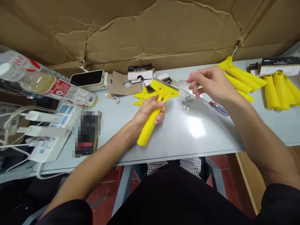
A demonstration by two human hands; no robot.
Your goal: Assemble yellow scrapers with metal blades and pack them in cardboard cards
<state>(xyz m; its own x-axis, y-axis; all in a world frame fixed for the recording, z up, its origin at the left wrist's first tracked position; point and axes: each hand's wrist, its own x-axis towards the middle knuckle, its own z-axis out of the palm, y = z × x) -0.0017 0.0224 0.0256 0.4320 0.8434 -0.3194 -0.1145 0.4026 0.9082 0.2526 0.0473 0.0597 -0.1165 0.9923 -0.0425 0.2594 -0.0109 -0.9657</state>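
Observation:
My left hand (150, 109) is wrapped round the handle of a yellow scraper (148, 128). The scraper is tilted, its wide head up and to the right, with a metal blade (165, 85) along the head's top edge. Two holes show in the head. To the right, my right hand (209, 82) hovers above the table, thumb and fingertips drawn together; whatever they pinch, if anything, is too small to make out. Just below its fingertips lies a small pile of metal screws (187, 101). A screwdriver (217, 107) with a clear purple handle lies partly behind that hand.
Yellow scraper handles (246, 82) and more yellow handles (278, 92) lie at right. Yellow heads (146, 95), a black-and-white box (140, 72) and cardboard (118, 83) sit behind. At left are bottles (51, 84), a power strip (53, 134) and phones (87, 78). Cardboard (164, 31) walls the back.

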